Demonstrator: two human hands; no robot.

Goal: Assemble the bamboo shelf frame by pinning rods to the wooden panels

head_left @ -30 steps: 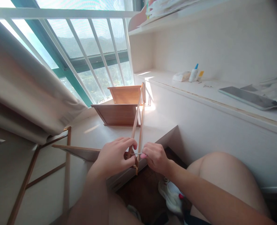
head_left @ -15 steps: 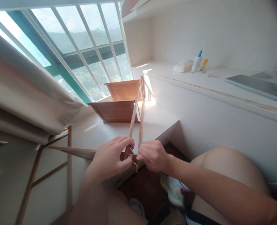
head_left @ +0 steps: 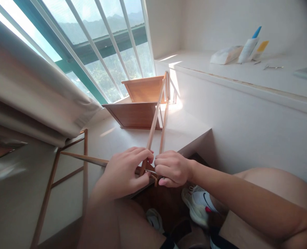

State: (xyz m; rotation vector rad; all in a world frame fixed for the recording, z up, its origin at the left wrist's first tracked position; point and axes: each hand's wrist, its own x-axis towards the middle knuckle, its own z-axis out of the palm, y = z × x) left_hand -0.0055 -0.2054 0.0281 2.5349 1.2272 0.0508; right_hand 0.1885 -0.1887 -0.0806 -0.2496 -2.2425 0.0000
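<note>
A wooden shelf unit with slim side rails and brown panels (head_left: 135,116) lies tilted from the window towards me. My left hand (head_left: 128,169) is closed around the near end of one rail (head_left: 153,133), thumb below and fingers above. From the rail's end a thin metal shaft (head_left: 150,171) runs to my right hand (head_left: 172,168). That hand is closed on the shaft's outer end, its fingers curled. The shaft looks like a slim hand tool; its grip end is hidden in my fingers. Another wooden panel edge (head_left: 84,157) reaches left behind my left hand.
A wooden frame (head_left: 85,173) stands at the left below the curtain (head_left: 39,83). On the white ledge (head_left: 202,69) at right are a white glue bottle (head_left: 249,50), a yellow-capped container (head_left: 262,47), a white packet (head_left: 226,55) and small metal pieces (head_left: 272,67). My shoes (head_left: 195,207) are below.
The camera view has shifted, so most things sit further right and higher. My right hand has turned a little about the metal shaft, its thumb now lower. My left hand keeps its hold on the rail.
</note>
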